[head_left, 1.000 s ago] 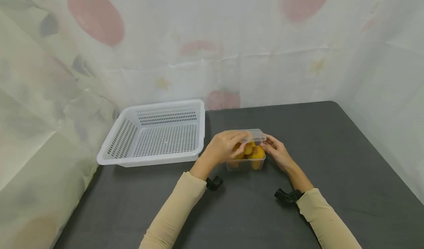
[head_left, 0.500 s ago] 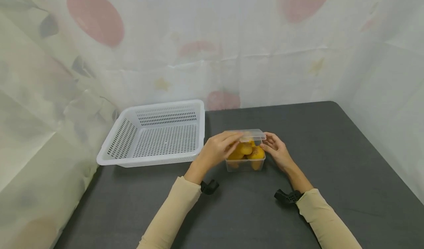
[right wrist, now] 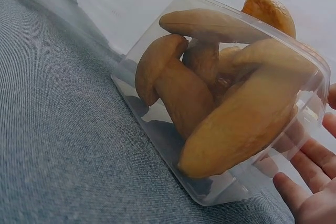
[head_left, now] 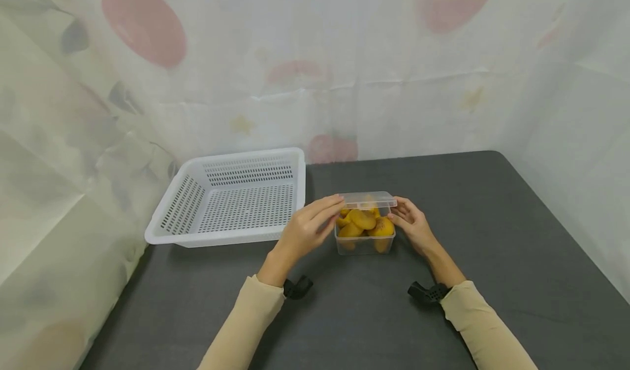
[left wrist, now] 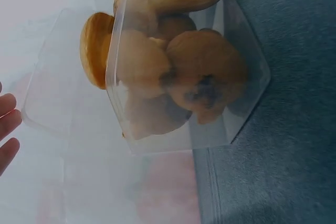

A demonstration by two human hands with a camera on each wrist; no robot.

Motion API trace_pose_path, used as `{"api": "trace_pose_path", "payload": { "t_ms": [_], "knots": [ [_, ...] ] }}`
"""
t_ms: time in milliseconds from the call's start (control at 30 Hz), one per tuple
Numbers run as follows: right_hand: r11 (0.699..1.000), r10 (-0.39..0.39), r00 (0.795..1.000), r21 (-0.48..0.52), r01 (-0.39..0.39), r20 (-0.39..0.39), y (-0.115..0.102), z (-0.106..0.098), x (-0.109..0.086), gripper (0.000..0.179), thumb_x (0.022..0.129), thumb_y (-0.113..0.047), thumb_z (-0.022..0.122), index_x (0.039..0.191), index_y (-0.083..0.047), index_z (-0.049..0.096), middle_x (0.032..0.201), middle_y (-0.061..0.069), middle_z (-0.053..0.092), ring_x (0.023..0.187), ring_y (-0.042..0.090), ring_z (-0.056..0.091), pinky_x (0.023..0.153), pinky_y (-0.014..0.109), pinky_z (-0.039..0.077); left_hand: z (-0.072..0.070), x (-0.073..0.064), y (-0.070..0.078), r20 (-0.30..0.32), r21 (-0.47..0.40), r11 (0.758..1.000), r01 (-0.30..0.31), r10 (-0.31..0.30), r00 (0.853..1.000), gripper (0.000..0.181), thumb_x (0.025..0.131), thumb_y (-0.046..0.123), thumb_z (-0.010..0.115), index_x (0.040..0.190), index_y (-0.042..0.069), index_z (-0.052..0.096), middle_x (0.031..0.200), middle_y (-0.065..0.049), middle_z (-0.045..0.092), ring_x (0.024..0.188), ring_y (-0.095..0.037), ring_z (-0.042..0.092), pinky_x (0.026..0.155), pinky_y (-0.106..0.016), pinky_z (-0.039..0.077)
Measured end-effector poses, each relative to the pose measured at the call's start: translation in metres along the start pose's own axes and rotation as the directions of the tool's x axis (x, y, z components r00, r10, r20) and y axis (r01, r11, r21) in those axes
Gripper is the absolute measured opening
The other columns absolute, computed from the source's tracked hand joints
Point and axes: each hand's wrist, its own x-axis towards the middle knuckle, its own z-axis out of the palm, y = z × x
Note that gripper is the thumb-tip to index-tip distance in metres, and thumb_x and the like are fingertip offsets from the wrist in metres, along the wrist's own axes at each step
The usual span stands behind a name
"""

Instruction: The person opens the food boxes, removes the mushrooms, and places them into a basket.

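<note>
A clear plastic box (head_left: 365, 245) with several yellow-brown mushrooms (head_left: 363, 219) stands on the dark table. Its clear lid (head_left: 368, 199) tilts above the opening, leaving the front uncovered. My left hand (head_left: 306, 225) is at the lid's left corner, fingers fairly straight, fingertips right at the edge. In the left wrist view those fingertips (left wrist: 9, 116) show spread beside the lid. My right hand (head_left: 413, 223) pinches the lid's right corner, close against the box's back right side. Seen from the right wrist, its thumb and fingers (right wrist: 315, 163) lie near the box corner, the fingers partly behind the plastic.
A white perforated basket (head_left: 236, 236) stands to the left of the box, a short gap apart. Hanging printed sheets (head_left: 315, 102) enclose the back and sides of the table (head_left: 467, 206). Black camera straps (head_left: 427, 292) sit on both wrists.
My left hand has moved left from over the mushrooms to the lid's left corner, uncovering more of them to view. The right hand, lid and box have hardly moved.
</note>
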Motion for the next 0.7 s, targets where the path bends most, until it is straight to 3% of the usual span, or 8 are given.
{"api": "trace_pose_path", "payload": {
  "t_ms": [267, 367, 467, 600, 700],
  "knots": [
    [0.999, 0.036, 0.999, -0.023, -0.036, 0.019, -0.001, -0.001, 0.000, 0.036, 0.097, -0.004, 0.053, 0.131, -0.012, 0.044, 0.122, -0.018, 0.058, 0.115, -0.007, 0.056, 0.091, 0.008, 0.051, -0.005, -0.012, 0.008, -0.006, 0.060, 0.992, -0.107, 0.107, 0.994, 0.026, 0.082, 0.002, 0.069, 0.107, -0.002, 0.071, 0.113, -0.016, 0.072, 0.106, -0.025, 0.070, 0.093, -0.028, 0.058],
    [0.999, 0.037, 0.999, -0.027, -0.036, 0.025, -0.001, -0.002, 0.000, 0.038, 0.097, -0.003, 0.052, 0.134, -0.004, 0.041, 0.123, -0.018, 0.057, 0.117, -0.008, 0.055, 0.092, 0.008, 0.051, -0.005, -0.014, 0.010, 0.008, 0.062, 0.992, -0.107, 0.107, 0.994, 0.031, 0.078, 0.001, 0.072, 0.109, -0.002, 0.070, 0.114, -0.016, 0.072, 0.108, -0.026, 0.069, 0.095, -0.030, 0.058],
    [0.999, 0.037, 0.999, -0.027, -0.036, 0.034, 0.000, -0.002, -0.001, 0.038, 0.098, -0.003, 0.052, 0.135, -0.004, 0.040, 0.125, -0.018, 0.055, 0.119, -0.009, 0.053, 0.093, 0.008, 0.050, -0.004, -0.015, 0.010, 0.023, 0.075, 0.993, -0.097, 0.095, 0.995, 0.040, 0.070, -0.001, 0.079, 0.108, -0.002, 0.071, 0.115, -0.016, 0.071, 0.109, -0.026, 0.069, 0.095, -0.031, 0.058],
    [0.999, 0.050, 0.997, -0.008, -0.049, 0.053, 0.001, -0.001, 0.000, 0.036, 0.099, -0.006, 0.051, 0.132, -0.016, 0.042, 0.127, -0.018, 0.052, 0.123, -0.009, 0.049, 0.096, 0.007, 0.049, -0.003, -0.014, 0.009, 0.032, 0.088, 0.992, -0.085, 0.083, 0.996, 0.041, 0.070, -0.001, 0.079, 0.110, -0.002, 0.070, 0.118, -0.016, 0.070, 0.110, -0.027, 0.068, 0.096, -0.031, 0.057],
    [0.997, 0.072, 0.996, -0.004, -0.072, 0.058, 0.001, 0.000, 0.001, 0.034, 0.100, -0.009, 0.050, 0.132, -0.017, 0.041, 0.129, -0.017, 0.050, 0.125, -0.011, 0.044, 0.098, 0.006, 0.046, -0.002, -0.013, 0.007, 0.038, 0.096, 0.993, -0.065, 0.061, 0.997, 0.035, 0.077, 0.001, 0.073, 0.112, -0.001, 0.069, 0.121, -0.017, 0.069, 0.113, -0.027, 0.067, 0.100, -0.033, 0.055]
  ]
}}
